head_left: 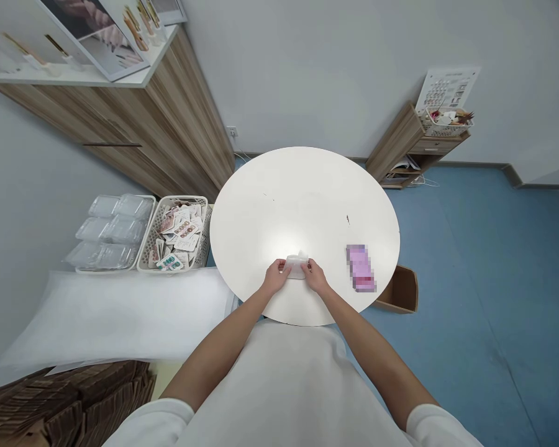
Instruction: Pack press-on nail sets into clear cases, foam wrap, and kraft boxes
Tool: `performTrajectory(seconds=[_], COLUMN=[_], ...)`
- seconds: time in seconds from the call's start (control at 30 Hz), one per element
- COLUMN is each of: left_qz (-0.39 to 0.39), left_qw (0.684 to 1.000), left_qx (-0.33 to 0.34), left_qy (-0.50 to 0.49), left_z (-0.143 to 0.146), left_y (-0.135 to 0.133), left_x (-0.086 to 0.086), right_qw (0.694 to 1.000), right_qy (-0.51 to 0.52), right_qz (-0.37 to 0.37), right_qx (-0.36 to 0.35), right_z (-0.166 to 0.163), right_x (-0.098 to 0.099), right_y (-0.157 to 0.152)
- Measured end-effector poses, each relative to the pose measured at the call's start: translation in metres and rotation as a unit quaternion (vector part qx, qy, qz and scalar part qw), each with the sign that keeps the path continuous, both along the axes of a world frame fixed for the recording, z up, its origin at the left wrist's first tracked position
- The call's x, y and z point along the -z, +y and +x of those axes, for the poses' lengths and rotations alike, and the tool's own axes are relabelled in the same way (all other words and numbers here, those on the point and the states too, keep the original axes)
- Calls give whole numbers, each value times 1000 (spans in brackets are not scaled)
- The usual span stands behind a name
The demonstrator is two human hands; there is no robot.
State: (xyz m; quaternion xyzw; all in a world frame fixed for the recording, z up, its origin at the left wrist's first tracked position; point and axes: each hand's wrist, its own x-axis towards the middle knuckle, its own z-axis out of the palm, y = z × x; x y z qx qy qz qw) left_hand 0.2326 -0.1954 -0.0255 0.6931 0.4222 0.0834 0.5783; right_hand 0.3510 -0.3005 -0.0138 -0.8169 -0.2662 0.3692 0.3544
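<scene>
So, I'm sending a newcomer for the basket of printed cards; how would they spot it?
Find the round white table; just off its left side, in front of the wood-grain cabinet, stands a pale perforated basket, with a second basket beside it. Yours is the one nearer the table, heaped with small printed cards; the second holds clear plastic boxes.

Left hand [274,277] and right hand [315,275] pinch a translucent packet [297,269] — white table [302,198] beneath

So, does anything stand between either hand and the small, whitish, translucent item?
Nothing visible does: the left hand and right hand hold the item at its opposite sides, over the round white table.
</scene>
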Motion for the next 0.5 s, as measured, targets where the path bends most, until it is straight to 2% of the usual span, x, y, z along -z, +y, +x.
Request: performTrajectory(seconds=[0.2, 0.3, 0.43, 0.5], left_qz=[33, 27, -1, 9], left_qw=[996, 992, 991, 991], left_qx=[-23, -39, -26, -30], left_qy=[79, 115, 133, 133], left_z=[0, 2, 5, 6], left_y=[4, 6, 7, 8], left_x=[-2, -1, 1, 0], right_qw=[991, 988, 989, 991], right_qy=[-113, -124, -106, -104], right_qz=[-21, -17, -52, -56], right_qx=[74, 91, 83, 61], right_z=[-5, -5, -3, -4], right_x=[5, 9, 7, 5], right_y=[3, 1, 2, 4])
